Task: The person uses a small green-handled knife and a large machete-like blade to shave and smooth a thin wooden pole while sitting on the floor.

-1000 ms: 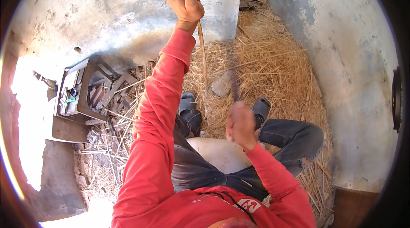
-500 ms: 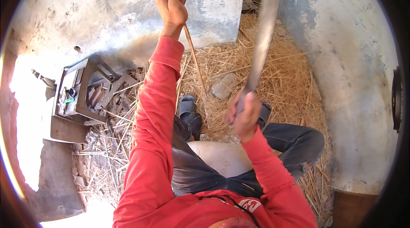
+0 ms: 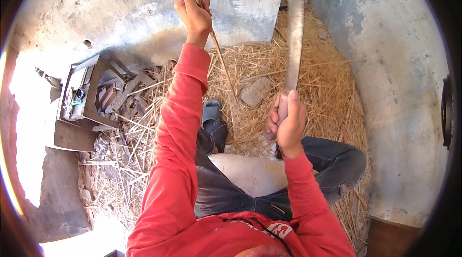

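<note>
My left hand is raised ahead of me and closed round a thin bamboo stick. This stick slants down to the right, and its lower end reaches the straw beside a flat stone block. In my right hand is the handle of a machete. Its long, broad blade points away from me, slightly blurred, with the tip near or past the top of the view. Blade and stick are apart. Below my hands, between my legs, lies a pale, smooth, rounded surface.
Loose straw and split strips cover the floor. A small wooden stand with small items on it is at the left, beside broken wood scraps. Weathered walls curve around. A sandalled foot rests ahead of me.
My right hand has moved a little to the right, and the machete blade is now closer to upright. My left hand stays raised on the stick, its thumb now beside it.
</note>
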